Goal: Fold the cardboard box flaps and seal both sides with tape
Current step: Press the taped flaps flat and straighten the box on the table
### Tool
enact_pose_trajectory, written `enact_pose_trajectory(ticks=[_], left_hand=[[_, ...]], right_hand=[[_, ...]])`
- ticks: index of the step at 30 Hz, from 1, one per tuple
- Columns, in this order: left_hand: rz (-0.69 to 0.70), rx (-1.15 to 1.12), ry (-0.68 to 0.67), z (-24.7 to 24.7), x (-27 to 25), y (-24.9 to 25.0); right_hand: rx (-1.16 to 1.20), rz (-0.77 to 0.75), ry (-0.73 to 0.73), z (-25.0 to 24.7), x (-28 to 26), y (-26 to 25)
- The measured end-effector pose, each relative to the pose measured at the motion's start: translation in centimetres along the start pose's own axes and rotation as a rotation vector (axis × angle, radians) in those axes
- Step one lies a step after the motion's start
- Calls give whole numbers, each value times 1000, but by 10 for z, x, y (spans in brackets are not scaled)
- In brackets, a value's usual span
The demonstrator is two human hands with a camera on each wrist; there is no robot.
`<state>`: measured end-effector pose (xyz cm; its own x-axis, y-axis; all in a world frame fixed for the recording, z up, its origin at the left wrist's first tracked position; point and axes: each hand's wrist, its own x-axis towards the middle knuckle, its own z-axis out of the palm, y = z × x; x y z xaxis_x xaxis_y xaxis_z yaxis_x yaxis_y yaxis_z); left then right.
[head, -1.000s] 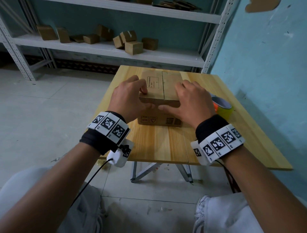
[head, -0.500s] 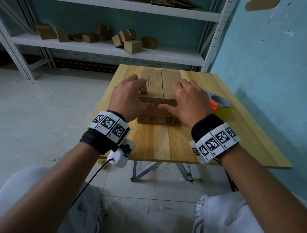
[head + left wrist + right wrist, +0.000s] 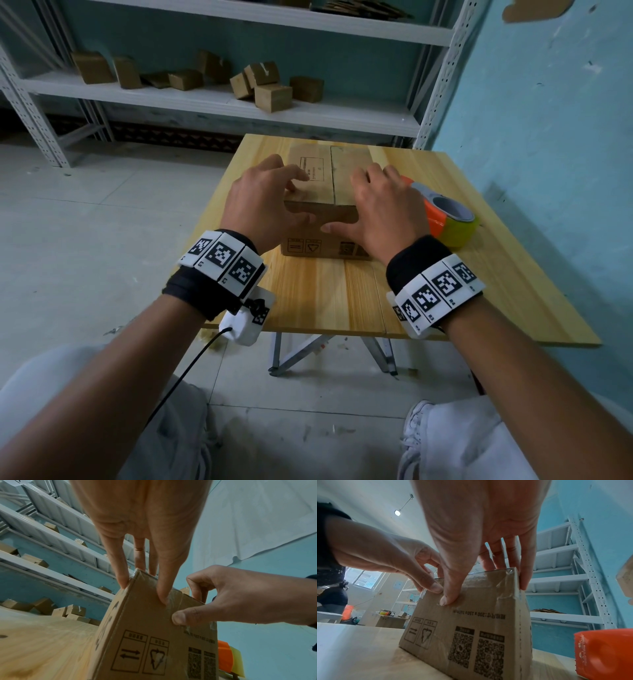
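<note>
A closed cardboard box (image 3: 317,185) stands on the wooden table (image 3: 325,301), its top flaps meeting at a middle seam. Clear tape (image 3: 488,578) wraps over its near top edge. My left hand (image 3: 270,205) grips the box's left near corner, fingers on top and thumb on the front face (image 3: 140,635). On the right side my right hand (image 3: 383,209) holds the box the same way, its thumb (image 3: 448,597) pressing the tape on the front. A tape roll (image 3: 448,219) in an orange holder lies just right of my right hand.
Behind the table a white metal shelf (image 3: 219,102) carries several small cardboard boxes (image 3: 270,97). A blue wall (image 3: 548,137) runs close along the table's right side. The floor lies to the left, and bare tabletop shows in front of the box.
My right hand has shifted slightly left on the box, uncovering more of the tape roll. The left hand and the box have stayed where they were.
</note>
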<state>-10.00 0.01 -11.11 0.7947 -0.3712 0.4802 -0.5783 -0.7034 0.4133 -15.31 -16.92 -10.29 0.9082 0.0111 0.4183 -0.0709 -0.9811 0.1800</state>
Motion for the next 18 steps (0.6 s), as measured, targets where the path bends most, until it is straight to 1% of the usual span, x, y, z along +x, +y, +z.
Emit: enact_pose_trajectory(ticks=[5,10,13,15,16,18], left_hand=[[-10,135,-93,-3,0,3],[8,158,-153,-10,0,5],[16,145,-216,-21,1,6],[42,140,-282,-34,3,7],[52,132,-320,-43,5,8],[27,59,-390,-60,10,10]], right_hand=[[-13,-47,7,1,-3,-1],[31,-83,-7,-3,-8,9],[104,-132,-34,-15,-11,21],[180,-158,-85,-26,-14,31],[244,-161,-114,-31,-15,36],[400,-165,-165,-41,-15,46]])
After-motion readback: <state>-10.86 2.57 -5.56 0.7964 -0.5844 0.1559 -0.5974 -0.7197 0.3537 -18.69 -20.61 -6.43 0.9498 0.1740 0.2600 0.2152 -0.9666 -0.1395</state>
